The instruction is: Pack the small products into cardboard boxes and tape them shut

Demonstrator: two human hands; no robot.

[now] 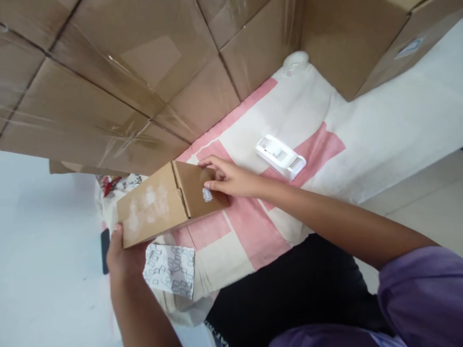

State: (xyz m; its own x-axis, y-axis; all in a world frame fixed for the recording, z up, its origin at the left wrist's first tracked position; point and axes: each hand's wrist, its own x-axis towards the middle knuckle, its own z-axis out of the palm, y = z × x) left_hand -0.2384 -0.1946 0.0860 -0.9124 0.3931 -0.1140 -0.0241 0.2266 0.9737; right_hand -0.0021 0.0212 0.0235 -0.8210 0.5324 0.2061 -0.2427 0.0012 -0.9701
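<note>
A small brown cardboard box [158,204] lies on its side on a cream cloth with pink patches [248,230]. My left hand [120,255] grips the box's near end from below, fingers wrapped round it. My right hand [226,177] rests on the box's end flap, thumb and fingers pressed on a small white sticker [207,195]. A sheet of small stickers [170,269] lies just under the box by my left wrist.
A white plastic tape dispenser [280,156] lies on the cloth beyond my right hand. Large taped cardboard cartons [117,73] are stacked behind and at the right [357,41]. A round white object [295,62] sits at their foot. White floor lies at the left.
</note>
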